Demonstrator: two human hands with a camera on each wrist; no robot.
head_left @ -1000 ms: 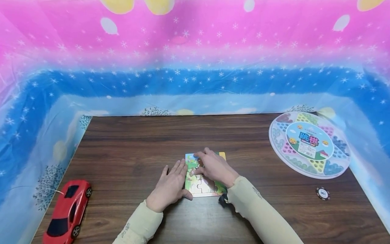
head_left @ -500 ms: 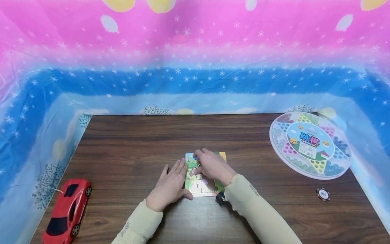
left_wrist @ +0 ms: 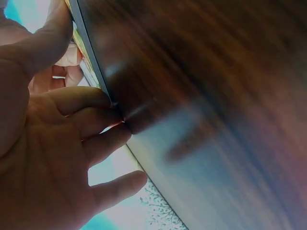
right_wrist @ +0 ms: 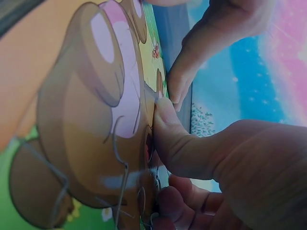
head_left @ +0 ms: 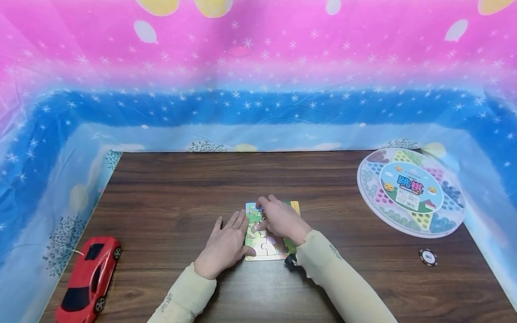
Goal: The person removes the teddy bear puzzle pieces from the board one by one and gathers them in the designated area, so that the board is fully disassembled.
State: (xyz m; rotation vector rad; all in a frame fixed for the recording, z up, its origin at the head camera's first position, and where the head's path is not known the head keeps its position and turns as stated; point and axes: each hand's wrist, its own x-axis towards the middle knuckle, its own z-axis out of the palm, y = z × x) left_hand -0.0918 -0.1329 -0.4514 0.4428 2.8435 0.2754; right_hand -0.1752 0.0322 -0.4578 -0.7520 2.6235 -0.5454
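On the wooden table (head_left: 169,188), left hand (head_left: 223,244) lies flat steadying the puzzle (head_left: 264,246); right hand (head_left: 282,220) presses curled fingertips down, gripping nothing.

Glossy printed cardboard puzzle (head_left: 266,244), dark wood-grain table (head_left: 181,188), shiny plastic car (head_left: 89,280)

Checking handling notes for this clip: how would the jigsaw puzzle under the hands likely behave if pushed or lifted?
The jigsaw puzzle looks thin and flat, so probably light, and on the smooth wooden table it would likely slide. Its visible piece seams suggest it could flex or come apart if lifted by one edge. The left hand rests against its side, probably steadying it.
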